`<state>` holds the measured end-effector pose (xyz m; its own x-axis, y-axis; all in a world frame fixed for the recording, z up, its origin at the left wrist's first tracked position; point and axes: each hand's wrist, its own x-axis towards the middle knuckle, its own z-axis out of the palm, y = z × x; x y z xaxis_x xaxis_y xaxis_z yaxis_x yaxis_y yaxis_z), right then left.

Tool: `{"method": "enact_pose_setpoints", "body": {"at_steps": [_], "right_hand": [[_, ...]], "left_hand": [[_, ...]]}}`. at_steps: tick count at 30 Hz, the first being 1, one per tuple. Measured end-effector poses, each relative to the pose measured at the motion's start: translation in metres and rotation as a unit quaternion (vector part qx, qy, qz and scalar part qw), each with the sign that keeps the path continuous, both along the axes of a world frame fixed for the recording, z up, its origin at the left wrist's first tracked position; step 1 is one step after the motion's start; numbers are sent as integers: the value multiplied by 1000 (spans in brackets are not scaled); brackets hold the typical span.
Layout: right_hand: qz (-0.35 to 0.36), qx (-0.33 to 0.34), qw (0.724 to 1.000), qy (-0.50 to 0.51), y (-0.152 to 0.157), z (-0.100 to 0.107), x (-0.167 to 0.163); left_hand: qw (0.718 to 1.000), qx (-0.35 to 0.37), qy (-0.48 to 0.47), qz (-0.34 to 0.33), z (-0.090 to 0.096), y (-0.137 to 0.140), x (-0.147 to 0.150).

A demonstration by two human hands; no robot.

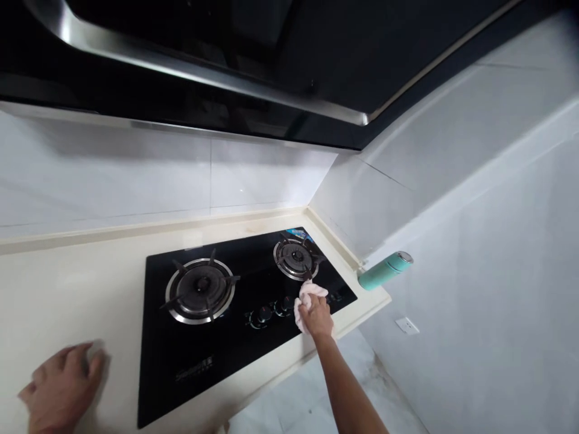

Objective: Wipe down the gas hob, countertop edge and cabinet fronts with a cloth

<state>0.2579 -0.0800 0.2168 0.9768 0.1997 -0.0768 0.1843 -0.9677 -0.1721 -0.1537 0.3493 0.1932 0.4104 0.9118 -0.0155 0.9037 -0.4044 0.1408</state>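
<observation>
My right hand (318,316) is closed on a pale pink cloth (311,291), pressed onto the black glass gas stove (253,241) just in front of the right burner (296,258). Two control knobs (264,313) sit to the left of the cloth. At the lower left, my left hand (63,386) hovers over or rests on the cream countertop (90,301); which of the two I cannot tell. Its fingers are curled but apart, with nothing seen in them, and slightly blurred. The left burner (201,289) lies between the two hands.
A teal bottle (384,271) stands at the counter's right end, by the wall. Low overhead hangs a black range hood (203,78) with a metal trim. White wall tiles (158,175) rise behind the stove. A wall socket (407,325) is below the counter on the right.
</observation>
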Motion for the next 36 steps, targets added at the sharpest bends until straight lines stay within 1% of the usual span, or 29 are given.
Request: {"method": "enact_pose_setpoints", "body": {"at_steps": [3, 5, 8, 10, 15, 18, 23, 25, 27, 28, 29, 31, 32, 33, 34, 35, 36], "right_hand": [[-7, 26, 1000, -1, 17, 4, -46], [-17, 37, 999, 2, 28, 6, -71], [-28, 47, 998, 10, 40, 11, -102], [-21, 55, 998, 19, 47, 15, -122], [35, 91, 994, 47, 67, 22, -170], [71, 120, 988, 72, 83, 24, -196], [145, 184, 964, 129, 121, 26, -228], [168, 219, 948, 157, 127, 28, -233], [178, 254, 933, 180, 120, 30, -232], [175, 285, 922, 194, 111, 31, -229], [164, 325, 908, 209, 99, 32, -224], [129, 420, 870, 225, 67, 35, -211], [108, 462, 852, 222, 50, 37, -203], [87, 492, 840, 211, 32, 40, -192], [70, 503, 840, 194, 15, 44, -179], [56, 499, 848, 169, 0, 48, -165], [45, 484, 863, 137, -14, 53, -150]], "left_hand": [[999, 8, -37, -27, 13, -9, 1], [997, 11, -63, -37, 19, -13, 1], [995, 8, -91, -45, 23, -16, 1], [994, 2, -96, -52, 23, -16, 1], [993, -10, -105, -62, 24, -13, 0], [992, -10, -109, -59, 24, -12, 0], [994, -12, -96, -58, 27, -12, 2], [994, -15, -96, -60, 28, -12, 2], [993, -17, -103, -61, 29, -12, 1], [992, -19, -109, -61, 28, -12, 0], [991, -20, -114, -61, 28, -11, -1], [990, -23, -121, -61, 26, -10, -3], [990, -23, -123, -61, 25, -10, -4], [990, -24, -122, -61, 24, -10, -4], [991, -22, -119, -61, 24, -10, -4], [991, -19, -115, -61, 24, -11, -4], [992, -16, -110, -59, 24, -11, -4]]}}
